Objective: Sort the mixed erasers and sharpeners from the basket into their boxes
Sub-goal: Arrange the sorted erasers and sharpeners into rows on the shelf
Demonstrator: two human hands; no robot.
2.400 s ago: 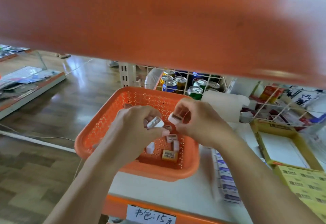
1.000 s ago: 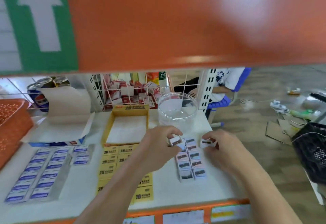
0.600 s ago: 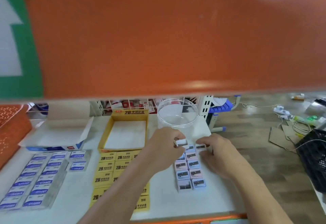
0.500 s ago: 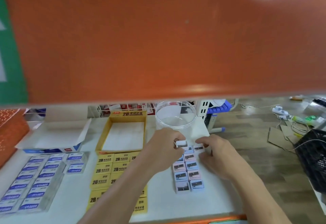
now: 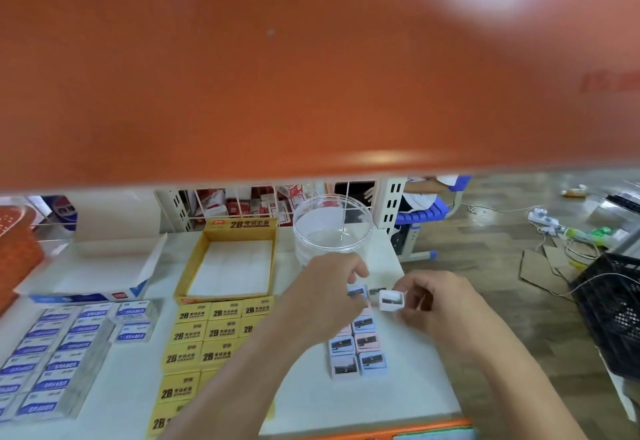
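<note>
1. An orange plastic basket (image 5: 17, 252) sits at the far left.
2. In the middle, the left hand (image 5: 325, 297) curls over rows of small pastel sharpeners (image 5: 367, 339). I cannot tell if it holds one.
3. The right hand (image 5: 436, 304) pinches a small white sharpener (image 5: 391, 300), which looks ready to lay down. I think it next needs lining up at the top end of the rows.

I note a blurred orange shelf (image 5: 311, 76) overhead, wood-plank floor (image 5: 485, 266) at right, a black crate (image 5: 616, 311), cardboard scraps (image 5: 543, 266), and what looks like a blue chair (image 5: 429, 211).
</note>
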